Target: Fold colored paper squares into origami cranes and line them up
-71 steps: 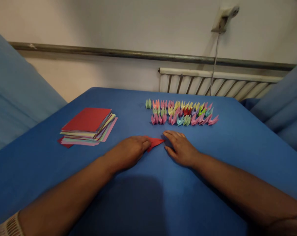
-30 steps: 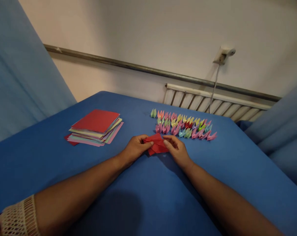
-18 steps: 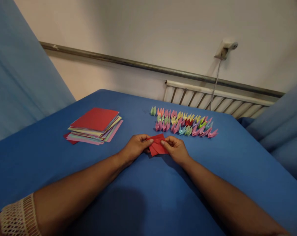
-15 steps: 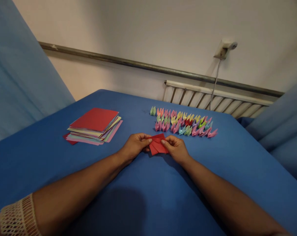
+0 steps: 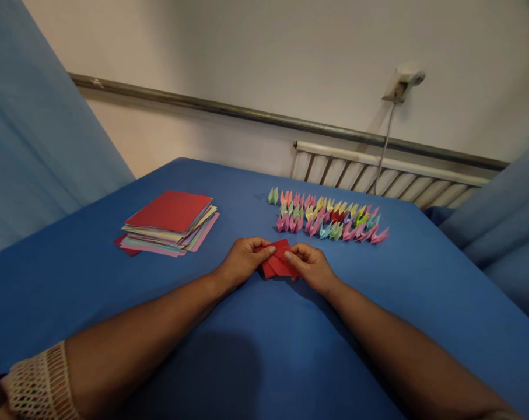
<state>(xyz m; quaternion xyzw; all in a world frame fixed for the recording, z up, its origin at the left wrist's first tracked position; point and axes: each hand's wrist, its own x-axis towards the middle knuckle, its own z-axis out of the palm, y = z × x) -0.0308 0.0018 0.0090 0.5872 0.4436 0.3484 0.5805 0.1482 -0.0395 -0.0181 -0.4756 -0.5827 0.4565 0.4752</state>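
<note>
A folded piece of red paper [image 5: 278,261] is held just above the blue table [image 5: 247,361] at its middle. My left hand [image 5: 242,260] pinches the paper's left side with thumb and fingers closed. My right hand [image 5: 311,267] pinches its right side, fingers curled over the top edge. Beyond my hands stand rows of small folded paper figures [image 5: 328,217] in pink, yellow, green and red. A stack of flat coloured paper sheets [image 5: 170,223], red on top, lies to the left.
A metal rail [image 5: 247,114] runs along the wall behind the table. A white radiator [image 5: 378,172] and a hanging cable [image 5: 385,140] are at the back right. Blue fabric [image 5: 37,140] rises on the left and also on the right.
The red paper lay flat under my fingers; both hands have since lifted it and pinch it. Over the last half second my fingers shifted slightly closer together on it.
</note>
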